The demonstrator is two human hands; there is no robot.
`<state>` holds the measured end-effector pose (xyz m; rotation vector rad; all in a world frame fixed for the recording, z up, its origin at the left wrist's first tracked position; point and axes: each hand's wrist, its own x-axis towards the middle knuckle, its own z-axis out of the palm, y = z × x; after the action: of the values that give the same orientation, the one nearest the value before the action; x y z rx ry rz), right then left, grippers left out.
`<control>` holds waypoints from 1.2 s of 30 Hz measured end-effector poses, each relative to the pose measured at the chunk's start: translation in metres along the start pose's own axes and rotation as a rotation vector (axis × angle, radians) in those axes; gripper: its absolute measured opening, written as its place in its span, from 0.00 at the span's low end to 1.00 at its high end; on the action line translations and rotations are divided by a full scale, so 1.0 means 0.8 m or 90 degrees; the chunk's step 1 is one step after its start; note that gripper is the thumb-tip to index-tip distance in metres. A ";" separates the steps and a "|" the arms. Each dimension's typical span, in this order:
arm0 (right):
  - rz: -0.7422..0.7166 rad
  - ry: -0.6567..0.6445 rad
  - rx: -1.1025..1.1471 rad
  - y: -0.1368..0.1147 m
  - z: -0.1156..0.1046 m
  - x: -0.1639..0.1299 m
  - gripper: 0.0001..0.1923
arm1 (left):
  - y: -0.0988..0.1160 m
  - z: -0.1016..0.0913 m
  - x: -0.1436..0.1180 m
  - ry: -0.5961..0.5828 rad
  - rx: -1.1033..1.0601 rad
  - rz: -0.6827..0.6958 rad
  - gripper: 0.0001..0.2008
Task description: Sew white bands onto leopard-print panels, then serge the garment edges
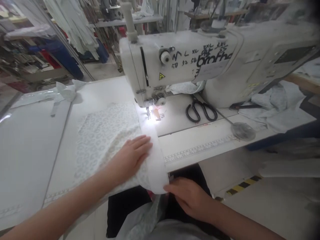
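Note:
Pale leopard-print fabric lies on the sewing table, with a plain white strip along its right edge. The strip's far end is under the lit presser foot of a white sewing machine. My left hand rests flat on the fabric with its fingers stretched across onto the strip. Just off the table's front edge, my right hand pinches the near corner of the white strip between thumb and finger.
Black-handled scissors lie under the machine arm. A round knee-lifter-like pad on a rod crosses the table's right part, near crumpled pale fabric. A printed ruler tape runs along the front edge. Fabric scraps lie at back left.

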<state>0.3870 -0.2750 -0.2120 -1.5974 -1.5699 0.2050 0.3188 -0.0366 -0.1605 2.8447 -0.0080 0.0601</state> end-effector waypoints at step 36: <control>-0.035 0.016 -0.207 0.048 -0.046 0.141 0.16 | -0.079 -0.025 0.062 0.145 0.075 -0.177 0.24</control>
<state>0.4605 -0.1863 -0.1654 -1.7919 -1.6898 -0.1064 0.3681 0.0297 -0.1579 2.9067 0.4517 0.3343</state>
